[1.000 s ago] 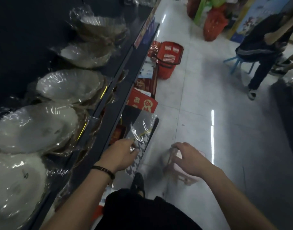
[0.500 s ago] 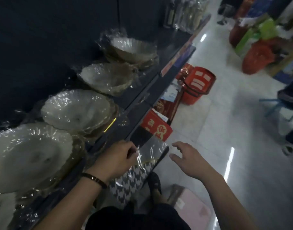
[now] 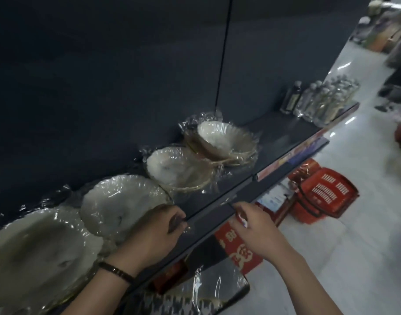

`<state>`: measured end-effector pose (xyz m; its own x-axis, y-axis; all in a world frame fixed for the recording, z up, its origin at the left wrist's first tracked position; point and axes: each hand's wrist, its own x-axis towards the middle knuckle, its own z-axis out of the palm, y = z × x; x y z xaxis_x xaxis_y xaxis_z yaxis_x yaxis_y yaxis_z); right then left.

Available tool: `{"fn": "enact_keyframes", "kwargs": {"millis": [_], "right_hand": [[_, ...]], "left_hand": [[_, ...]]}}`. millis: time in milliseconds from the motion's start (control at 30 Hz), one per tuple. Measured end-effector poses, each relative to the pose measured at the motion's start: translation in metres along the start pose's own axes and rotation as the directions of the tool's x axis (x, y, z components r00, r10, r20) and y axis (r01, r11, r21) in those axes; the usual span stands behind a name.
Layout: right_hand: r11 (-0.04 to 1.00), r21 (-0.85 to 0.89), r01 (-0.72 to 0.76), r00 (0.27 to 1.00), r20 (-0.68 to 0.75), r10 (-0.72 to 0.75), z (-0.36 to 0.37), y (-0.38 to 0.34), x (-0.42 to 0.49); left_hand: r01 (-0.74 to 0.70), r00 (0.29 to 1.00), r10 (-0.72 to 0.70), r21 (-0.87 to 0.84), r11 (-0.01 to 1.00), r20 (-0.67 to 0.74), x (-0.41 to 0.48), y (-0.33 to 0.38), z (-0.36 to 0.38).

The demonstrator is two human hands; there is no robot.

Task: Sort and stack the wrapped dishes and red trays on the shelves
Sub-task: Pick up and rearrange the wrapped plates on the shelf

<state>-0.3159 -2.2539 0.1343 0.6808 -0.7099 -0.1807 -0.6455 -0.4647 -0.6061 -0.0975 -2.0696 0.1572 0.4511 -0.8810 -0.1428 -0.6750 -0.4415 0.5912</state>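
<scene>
Several plastic-wrapped white dishes stand in a row on the dark shelf (image 3: pixel 283 133): a deep bowl stack (image 3: pixel 224 139), a scalloped dish (image 3: pixel 172 167), a plate (image 3: pixel 117 201) and a large plate (image 3: pixel 35 248) nearest me. My left hand (image 3: pixel 154 235) rests at the shelf's front edge with its fingers curled; whether it grips anything I cannot tell. My right hand (image 3: pixel 256 230) is just to its right at the same edge, pinching a small white piece (image 3: pixel 243 218). A wrapped flat item with a houndstooth pattern (image 3: pixel 195 296) lies lower down, apart from both hands. A red box with gold characters (image 3: pixel 238 248) sits on the lower shelf.
A red shopping basket (image 3: pixel 324 194) stands on the white tiled floor (image 3: pixel 354 258) beside the shelving. Clear bottles (image 3: pixel 327 98) and a dark bottle (image 3: pixel 291 98) fill the shelf's far end. Blurred goods and a person's legs (image 3: pixel 390 92) are down the aisle.
The view has swung up onto the dish shelf. My left hand let go of the wrapped houndstooth item, and both hands rose to the shelf's front edge.
</scene>
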Motion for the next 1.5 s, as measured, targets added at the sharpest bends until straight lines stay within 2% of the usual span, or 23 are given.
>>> {"fn": "enact_keyframes", "kwargs": {"millis": [267,367,433,467,533,700,767,967,1033,1133,1267,1367,1500], "right_hand": [[0.996,0.015,-0.086,0.98,-0.18,0.088,-0.035,-0.02,0.055],[0.997,0.014,-0.074,0.977,-0.201,0.075,-0.053,-0.018,0.09],[0.974,0.193,-0.119,0.967,-0.2,0.158,-0.061,-0.008,0.118],[0.917,0.365,-0.162,0.953,-0.182,0.241,-0.064,0.002,0.133],[0.724,0.652,-0.226,0.923,-0.093,0.373,-0.065,0.025,0.162],[0.447,0.849,-0.282,0.881,0.045,0.47,-0.061,0.048,0.221],[0.405,0.862,-0.304,0.88,0.092,0.466,-0.061,0.05,0.237],[0.385,0.838,-0.386,0.832,0.137,0.537,-0.059,0.056,0.277],[0.441,0.801,-0.405,0.833,0.126,0.538,-0.059,0.056,0.28],[0.459,0.785,-0.416,0.816,0.099,0.57,-0.055,0.061,0.284],[0.587,0.727,-0.356,0.861,0.01,0.509,-0.06,0.058,0.282],[0.631,0.718,-0.293,0.866,-0.079,0.493,-0.066,0.055,0.272],[0.689,0.701,-0.184,0.862,-0.222,0.456,-0.067,0.046,0.24]], "left_hand": [[-0.054,0.996,0.052,-0.028,0.998,-0.075,0.036,0.006,-0.023],[-0.017,0.994,0.01,-0.067,0.998,-0.105,0.042,0.003,-0.02],[0.04,0.988,-0.059,-0.134,0.99,-0.144,0.041,-0.002,-0.015],[0.07,0.982,-0.097,-0.168,0.983,-0.16,0.041,-0.002,-0.012],[0.127,0.976,-0.158,-0.195,0.972,-0.152,0.041,0.0,-0.006],[0.146,0.965,-0.177,-0.163,0.976,-0.196,0.062,0.024,0.002],[0.158,0.966,-0.187,-0.166,0.973,-0.18,0.071,0.034,0.004],[0.198,0.957,-0.213,-0.093,0.976,-0.196,0.083,0.051,0.005],[0.222,0.952,-0.234,-0.084,0.971,-0.198,0.082,0.054,0.005],[0.247,0.944,-0.258,-0.077,0.966,-0.207,0.079,0.055,0.007],[0.237,0.938,-0.251,-0.086,0.968,-0.24,0.078,0.052,0.011],[0.268,0.927,-0.281,-0.085,0.96,-0.249,0.077,0.048,0.017],[0.261,0.913,-0.318,-0.232,0.937,-0.255,0.08,0.039,0.022]]}}
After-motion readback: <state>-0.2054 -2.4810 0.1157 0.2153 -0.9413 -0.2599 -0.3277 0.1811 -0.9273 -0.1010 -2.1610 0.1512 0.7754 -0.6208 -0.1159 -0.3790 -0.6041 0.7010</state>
